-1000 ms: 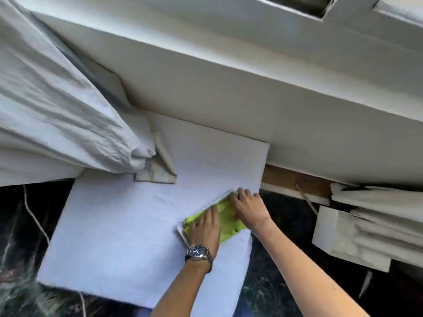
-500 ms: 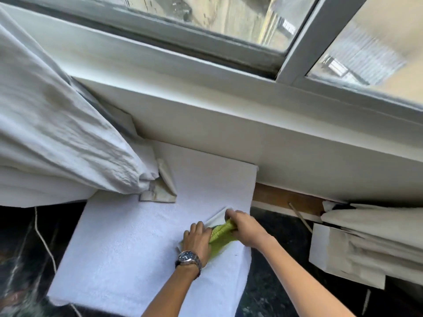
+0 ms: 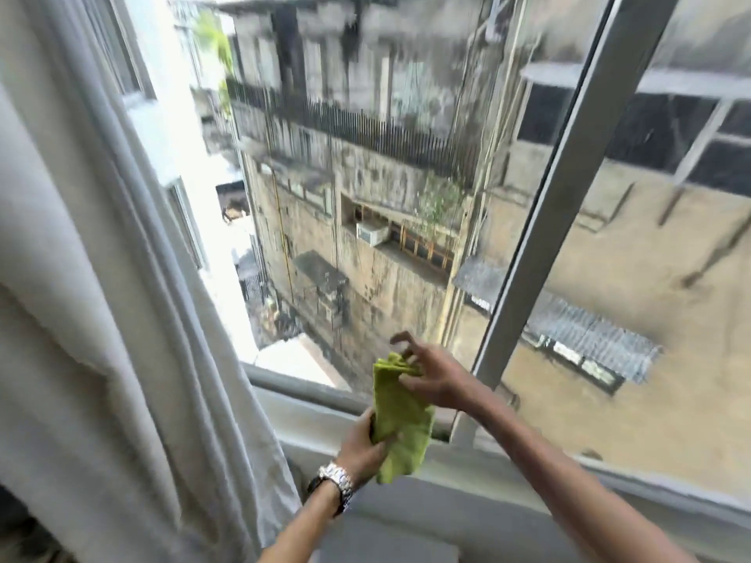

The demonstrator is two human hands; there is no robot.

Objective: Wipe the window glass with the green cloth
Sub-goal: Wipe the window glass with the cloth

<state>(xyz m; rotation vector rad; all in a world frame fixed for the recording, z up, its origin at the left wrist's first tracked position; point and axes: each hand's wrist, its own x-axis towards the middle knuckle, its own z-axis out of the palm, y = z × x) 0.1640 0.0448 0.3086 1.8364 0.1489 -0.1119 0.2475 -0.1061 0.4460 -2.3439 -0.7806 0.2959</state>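
Green cloth (image 3: 400, 416) hangs folded between both hands (image 3: 361, 442), raised in front of the lower part of the window glass (image 3: 365, 197) and above the sill (image 3: 406, 416). The left hand, with a metal watch (image 3: 335, 481) on its wrist, is closed on the lower part of the cloth. The right hand (image 3: 435, 379) touches the top edge; its thumb and one finger seem to pinch the fold while the other fingers are spread loose, though blur makes the exact grip hard to tell. The cloth does not yet appear to press on the pane.

The step in hand looks like arranging the cloth into a pad before the first stroke. To do it well, the person would likely flatten the folds into a palm-wide pad, put it under one flat hand, and start high on the pane, working down in overlapping passes so grime is not dragged over cleaned glass. The white curtain (image 3: 101, 319) hangs close on the left, so it should be kept clear. The grey mullion (image 3: 569, 188) divides the glazing, so each pane is best finished up to that frame edge.
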